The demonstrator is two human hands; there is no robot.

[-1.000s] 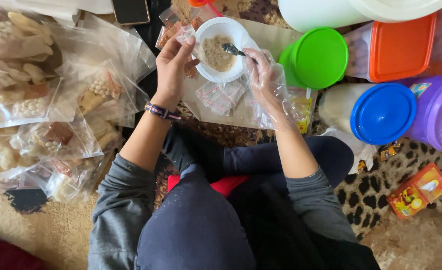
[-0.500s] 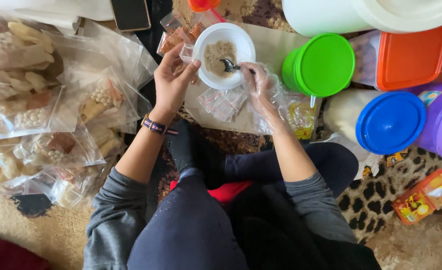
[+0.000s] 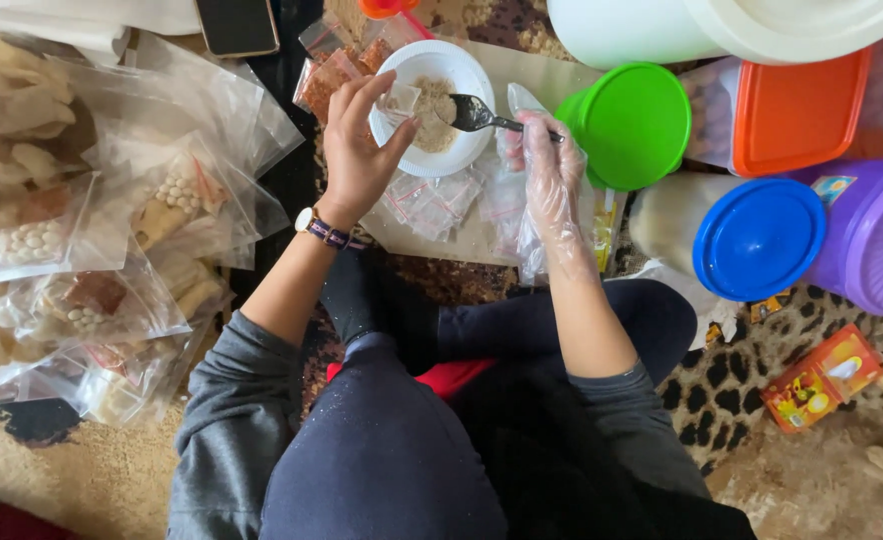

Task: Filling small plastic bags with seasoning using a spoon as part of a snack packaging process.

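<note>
Right hand (image 3: 550, 160), in a clear plastic glove, was closed on the handle of a metal spoon (image 3: 474, 112), its bowl over the white bowl (image 3: 432, 105) of tan powder. Left hand (image 3: 362, 140) pinched a small clear bag (image 3: 399, 98) between thumb and fingertips at the bowl's rim. Empty small bags (image 3: 440, 197) lay just below.

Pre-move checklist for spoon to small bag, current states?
1. Spoon gripped by the gloved right hand: ok.
2. Small clear bag pinched in the left hand: ok.
3. Bag mouth open toward the spoon: cannot tell, plastic too clear.
4. Spoon bowl loaded with powder: cannot tell.
5. Spoon and bag both above the white bowl, so spills would likely land inside: ok.
6. Spare empty bags lying just in front of the bowl: ok.
</note>
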